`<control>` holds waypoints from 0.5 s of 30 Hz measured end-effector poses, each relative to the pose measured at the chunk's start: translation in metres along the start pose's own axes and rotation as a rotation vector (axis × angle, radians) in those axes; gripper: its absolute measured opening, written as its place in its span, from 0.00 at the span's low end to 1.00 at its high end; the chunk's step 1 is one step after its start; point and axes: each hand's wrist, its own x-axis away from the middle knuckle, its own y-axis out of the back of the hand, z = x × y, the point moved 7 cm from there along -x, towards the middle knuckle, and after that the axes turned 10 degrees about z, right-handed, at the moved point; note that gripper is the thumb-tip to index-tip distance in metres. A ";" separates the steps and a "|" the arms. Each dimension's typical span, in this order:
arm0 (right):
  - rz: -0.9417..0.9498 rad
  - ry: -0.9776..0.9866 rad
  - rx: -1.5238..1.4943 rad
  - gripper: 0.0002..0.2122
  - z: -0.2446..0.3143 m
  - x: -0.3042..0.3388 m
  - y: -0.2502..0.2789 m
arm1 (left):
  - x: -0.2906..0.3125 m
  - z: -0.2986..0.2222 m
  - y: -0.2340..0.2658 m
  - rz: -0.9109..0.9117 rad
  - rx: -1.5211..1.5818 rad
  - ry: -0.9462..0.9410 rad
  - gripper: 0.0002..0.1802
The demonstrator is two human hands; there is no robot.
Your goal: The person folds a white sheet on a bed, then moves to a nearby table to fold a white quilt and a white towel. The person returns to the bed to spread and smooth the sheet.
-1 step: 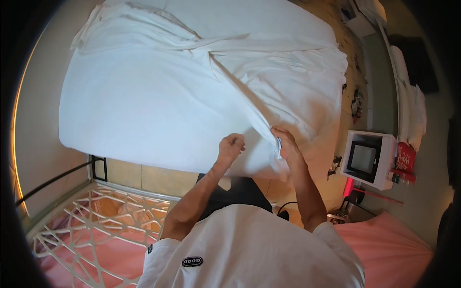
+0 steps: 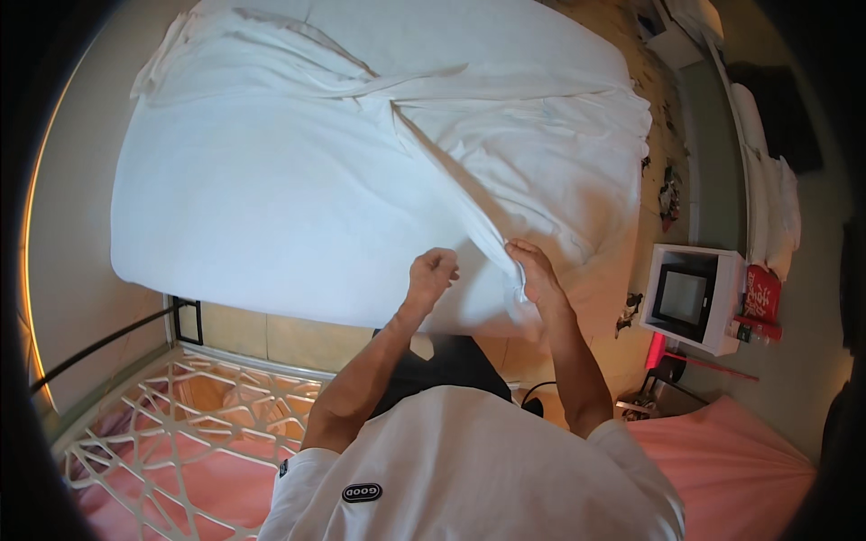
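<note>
A white bed sheet (image 2: 532,162) lies bunched and wrinkled over the far and right parts of a bed. One twisted fold runs diagonally from the middle toward me. At the near end of that fold, my right hand (image 2: 534,269) is closed around the gathered cloth. The end of the cloth hangs below the hand and is blurred. My left hand (image 2: 433,278) is curled closed above the near edge of the white mattress (image 2: 244,207), left of the fold. Nothing shows in its fingers.
A white cabinet (image 2: 727,307) with a dark-framed front stands at the right, beside a red package (image 2: 762,293). At lower left are a white lattice panel (image 2: 176,442) and a black metal rail (image 2: 108,341). Pink fabric (image 2: 722,460) spreads at lower right.
</note>
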 end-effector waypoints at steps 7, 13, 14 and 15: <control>0.132 0.243 0.711 0.09 -0.001 0.010 -0.065 | -0.047 -0.055 0.011 -0.101 -0.210 0.015 0.17; 0.262 0.345 0.928 0.11 0.003 0.012 -0.094 | -0.065 -0.043 0.043 -0.356 -0.593 -0.041 0.11; 0.281 0.346 0.931 0.11 0.001 0.010 -0.092 | -0.069 -0.038 0.048 -0.363 -0.591 -0.032 0.10; 0.305 0.307 0.937 0.10 0.002 0.012 -0.093 | -0.070 -0.035 0.054 -0.380 -0.589 -0.015 0.09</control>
